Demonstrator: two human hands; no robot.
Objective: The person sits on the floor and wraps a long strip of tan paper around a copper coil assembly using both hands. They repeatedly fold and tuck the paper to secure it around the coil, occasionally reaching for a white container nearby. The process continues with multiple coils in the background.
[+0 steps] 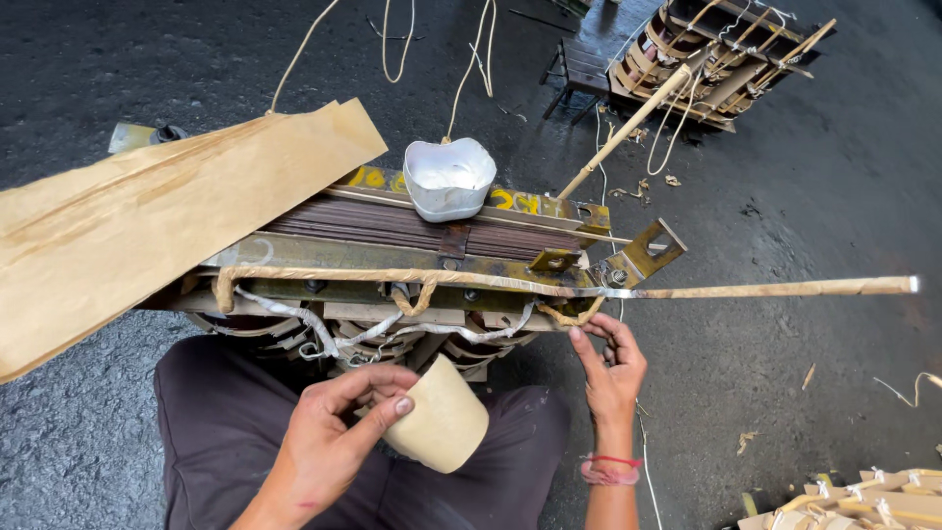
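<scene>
Tan paper, curled into a roll [442, 424], sits pinched between thumb and fingers of the left hand [329, 437], at six o'clock from the transformer core [412, 236]. At three o'clock from the roll, the right hand [610, 368] is half closed, its fingertips nipping a paper-wrapped lead [564, 316] under the core's front edge. A long wrapped strip [765, 289] runs off toward three o'clock. On top of the core stands a white bowl [449, 177]; at nine o'clock lies a big brown sheet [147, 216].
</scene>
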